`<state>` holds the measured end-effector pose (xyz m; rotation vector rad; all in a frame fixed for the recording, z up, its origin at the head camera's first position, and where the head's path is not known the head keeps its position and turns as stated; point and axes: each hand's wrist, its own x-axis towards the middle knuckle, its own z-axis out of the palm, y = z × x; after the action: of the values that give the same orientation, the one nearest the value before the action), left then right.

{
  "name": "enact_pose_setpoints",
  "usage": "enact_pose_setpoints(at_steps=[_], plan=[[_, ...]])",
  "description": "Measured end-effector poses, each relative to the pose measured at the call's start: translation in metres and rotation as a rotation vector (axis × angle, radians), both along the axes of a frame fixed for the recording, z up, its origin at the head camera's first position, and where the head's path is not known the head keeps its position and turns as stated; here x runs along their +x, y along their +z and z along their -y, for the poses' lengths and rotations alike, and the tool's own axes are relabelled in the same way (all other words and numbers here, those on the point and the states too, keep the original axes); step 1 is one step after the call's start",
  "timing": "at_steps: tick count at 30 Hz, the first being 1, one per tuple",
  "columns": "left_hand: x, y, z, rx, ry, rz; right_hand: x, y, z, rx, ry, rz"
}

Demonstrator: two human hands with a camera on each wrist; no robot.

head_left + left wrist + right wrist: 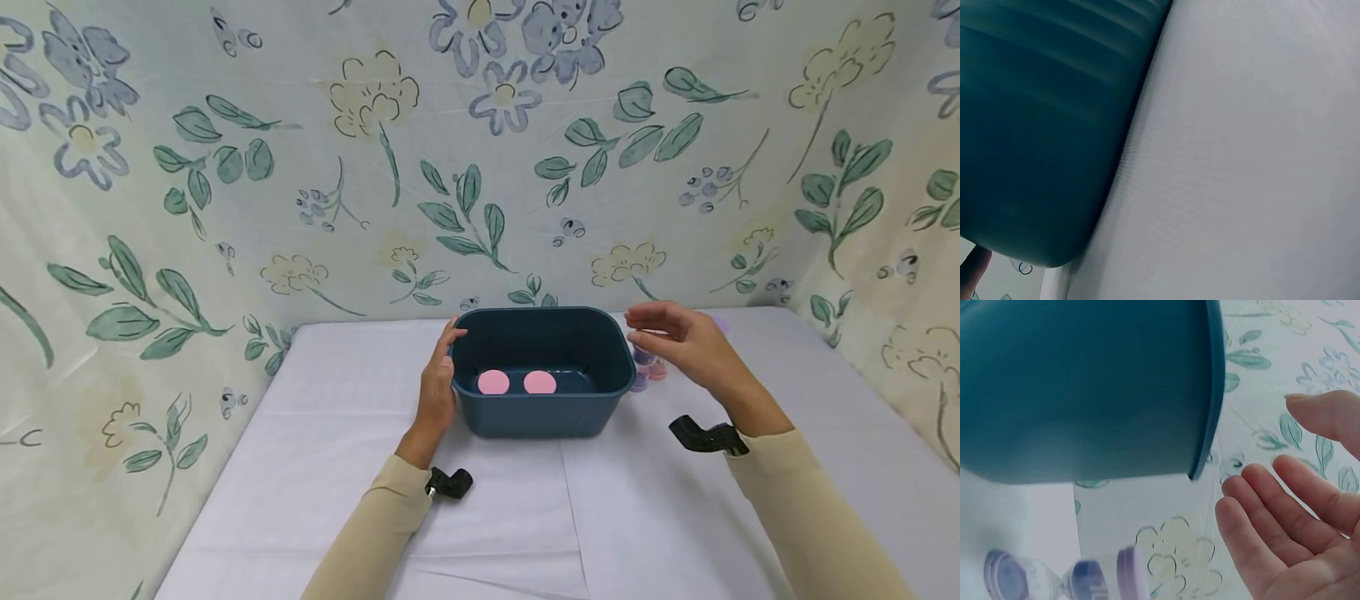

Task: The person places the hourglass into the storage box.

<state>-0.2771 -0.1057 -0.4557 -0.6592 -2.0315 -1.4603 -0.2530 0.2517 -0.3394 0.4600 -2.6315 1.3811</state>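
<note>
A dark teal plastic bin (536, 417) stands upright on the white-covered table, two pink round pieces (493, 382) inside it. My left hand (437, 390) rests along the bin's left wall, fingers fairly straight, with a fingertip (975, 269) at the bin's corner in the left wrist view. Just off the right rim, my right hand (686, 343) is held up with nothing in it, its fingers relaxed and thumb apart. Below that hand in the right wrist view, a sand timer (1063, 578) with lilac caps and dark blue-violet sand stands beside the bin.
More pink and purple timer pieces (657, 370) cluster right of the bin, partly hidden behind my right hand. A floral cloth (465, 208) hangs behind the table and along its sides. White cloth (360, 417) covers the tabletop.
</note>
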Motion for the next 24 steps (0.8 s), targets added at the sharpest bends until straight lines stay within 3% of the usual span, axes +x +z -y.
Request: enact_pose_setpoints(at_steps=[5, 14, 16, 24], plan=[[0.000, 0.000, -0.001, 0.002, -0.005, 0.013, 0.000, -0.004, -0.013, -0.011, -0.077, 0.003], [0.007, 0.006, 0.000, 0.012, -0.004, 0.019, -0.003, -0.016, -0.028, -0.088, -0.137, -0.001], [0.004, 0.001, 0.002, 0.013, 0.001, 0.018, -0.002, -0.019, -0.030, -0.111, -0.146, 0.004], [0.004, 0.003, -0.001, 0.036, -0.041, 0.009, -0.002, -0.026, -0.041, -0.089, -0.217, 0.022]])
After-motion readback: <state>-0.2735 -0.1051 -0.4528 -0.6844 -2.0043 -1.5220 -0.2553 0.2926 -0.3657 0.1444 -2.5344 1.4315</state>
